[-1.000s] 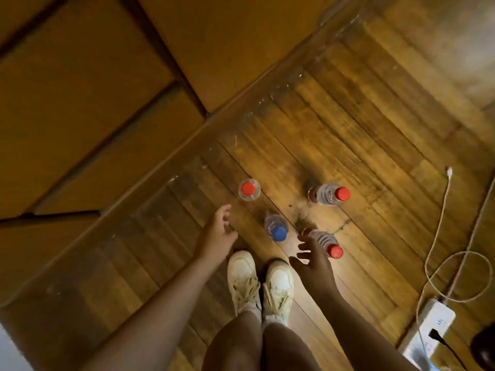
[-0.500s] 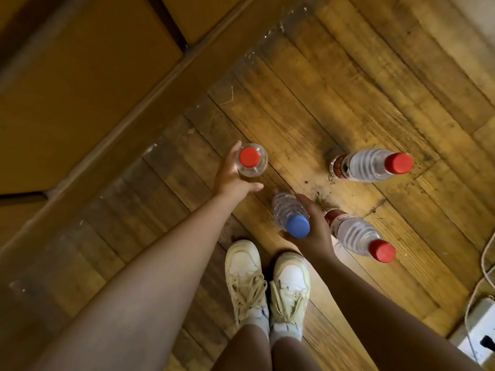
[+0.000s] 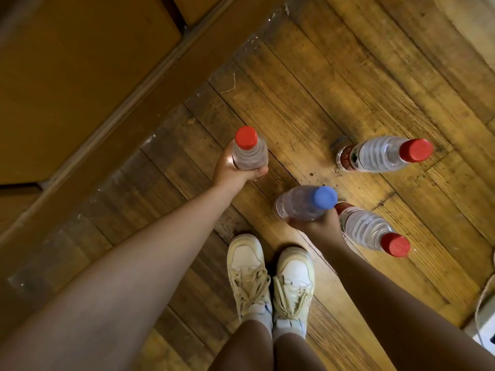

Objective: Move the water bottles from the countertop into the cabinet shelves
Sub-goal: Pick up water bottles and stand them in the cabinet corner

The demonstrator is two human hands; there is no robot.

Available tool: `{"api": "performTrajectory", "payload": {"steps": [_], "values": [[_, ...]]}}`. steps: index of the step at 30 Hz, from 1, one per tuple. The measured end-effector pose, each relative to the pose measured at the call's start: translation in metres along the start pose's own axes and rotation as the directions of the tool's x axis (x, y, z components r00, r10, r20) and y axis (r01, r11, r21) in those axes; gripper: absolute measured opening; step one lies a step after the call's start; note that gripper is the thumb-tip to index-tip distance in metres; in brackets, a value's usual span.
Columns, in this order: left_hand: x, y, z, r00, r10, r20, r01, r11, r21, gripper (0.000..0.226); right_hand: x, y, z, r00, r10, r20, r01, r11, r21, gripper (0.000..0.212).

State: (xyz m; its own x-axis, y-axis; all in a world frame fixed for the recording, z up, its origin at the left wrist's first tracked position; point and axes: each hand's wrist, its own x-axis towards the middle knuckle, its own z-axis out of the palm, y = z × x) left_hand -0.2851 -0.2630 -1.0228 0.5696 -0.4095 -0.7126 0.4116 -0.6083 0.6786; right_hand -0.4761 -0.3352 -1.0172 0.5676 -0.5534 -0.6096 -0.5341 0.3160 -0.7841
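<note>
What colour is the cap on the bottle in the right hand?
Blue, clear in the head view: the right hand grips the bottle with the blue cap.

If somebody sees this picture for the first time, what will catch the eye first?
Probably the bright caps: the left hand grips a red-capped bottle, and the right hand grips a blue-capped bottle at centre. Two more red-capped bottles stand on the wooden floor to the right, above pale sneakers.

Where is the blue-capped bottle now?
Head view, centre: the blue-capped bottle is gripped in the right hand, just left of a red-capped bottle standing on the floor.
</note>
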Motion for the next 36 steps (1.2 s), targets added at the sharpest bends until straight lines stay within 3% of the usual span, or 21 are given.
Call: {"api": "performTrajectory", "payload": {"steps": [2, 6, 10, 15, 20, 23, 29, 33, 36], "values": [[-0.013, 0.002, -0.009, 1.0, 0.007, 0.014, -0.008, 0.998, 0.056, 0.066, -0.011, -0.012, -0.007, 0.999, 0.004, 0.051, -0.01, 0.993, 0.115, 0.039], [-0.055, 0.013, -0.034, 0.994, -0.056, 0.094, 0.052, 0.998, 0.039, 0.058, -0.046, -0.054, -0.023, 0.983, 0.111, 0.146, -0.138, 0.972, 0.19, 0.049], [-0.12, 0.033, -0.057, 0.979, -0.094, 0.181, 0.094, 0.996, 0.007, 0.084, -0.093, -0.106, -0.034, 0.971, 0.144, 0.19, -0.181, 0.965, 0.19, 0.062], [-0.218, 0.085, -0.082, 0.98, -0.065, 0.188, 0.074, 0.996, -0.045, 0.077, -0.153, -0.183, -0.049, 0.97, 0.114, 0.213, -0.156, 0.969, 0.193, 0.049], [-0.322, 0.148, -0.11, 0.991, -0.089, 0.096, 0.105, 0.977, -0.185, 0.097, -0.217, -0.273, -0.063, 0.962, 0.108, 0.251, -0.163, 0.964, 0.208, 0.051], [-0.382, 0.194, -0.123, 0.999, -0.05, 0.01, 0.051, 0.957, -0.285, 0.092, -0.257, -0.33, -0.065, 0.953, 0.094, 0.289, -0.181, 0.939, 0.291, 0.06], [-0.483, 0.269, -0.146, 0.992, -0.044, -0.114, -0.02, 0.859, -0.511, 0.104, -0.322, -0.437, -0.05, 0.916, 0.042, 0.399, -0.194, 0.916, 0.35, 0.071], [-0.53, 0.301, -0.17, 0.971, -0.043, -0.237, -0.118, 0.772, -0.624, 0.074, -0.352, -0.49, -0.026, 0.901, 0.049, 0.432, -0.198, 0.93, 0.308, 0.106], [-0.557, 0.312, -0.195, 0.946, -0.05, -0.319, -0.2, 0.687, -0.699, 0.077, -0.366, -0.521, -0.001, 0.874, 0.021, 0.485, -0.184, 0.939, 0.29, 0.098]]}}
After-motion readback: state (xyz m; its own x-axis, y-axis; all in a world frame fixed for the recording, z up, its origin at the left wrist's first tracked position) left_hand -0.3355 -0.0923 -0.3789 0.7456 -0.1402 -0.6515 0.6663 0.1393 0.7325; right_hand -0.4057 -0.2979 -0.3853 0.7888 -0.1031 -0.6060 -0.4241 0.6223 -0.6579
